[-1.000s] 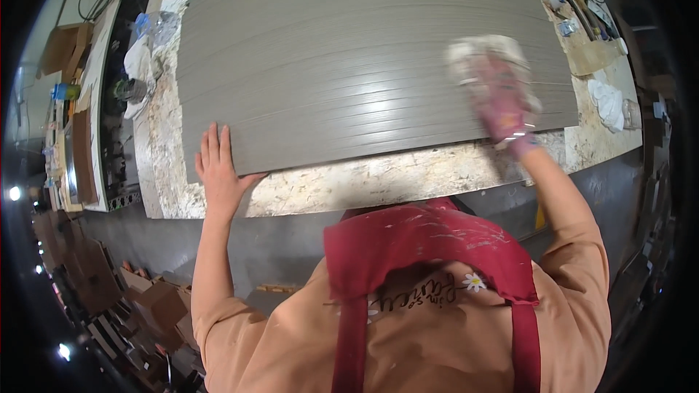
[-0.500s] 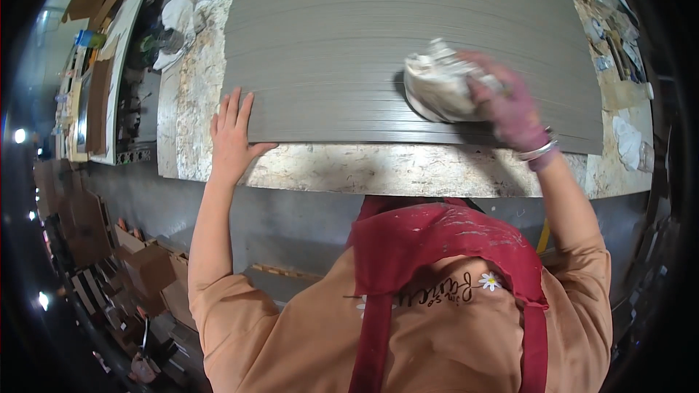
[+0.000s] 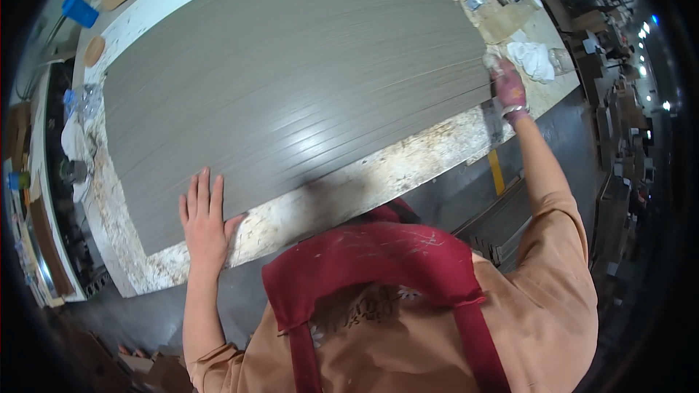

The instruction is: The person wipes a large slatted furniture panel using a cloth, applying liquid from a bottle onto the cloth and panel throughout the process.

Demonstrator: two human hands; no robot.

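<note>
Grey-brown in the head view, a large rectangular board (image 3: pixel 291 73) with fine lines lies on a stained whitish worktable (image 3: pixel 393 167). The bare left hand (image 3: pixel 204 225) rests flat, released, 4 fingers on the board's near edge; the pink-gloved right hand (image 3: pixel 508 87) grasps a mostly hidden off-white cloth (image 3: pixel 491 60) at its right end.

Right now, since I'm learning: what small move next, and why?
Probably slide the gloved right hand leftward: it is at the right end of the grey panel with a pale cloth, while the left hand rests by the near edge.
</note>
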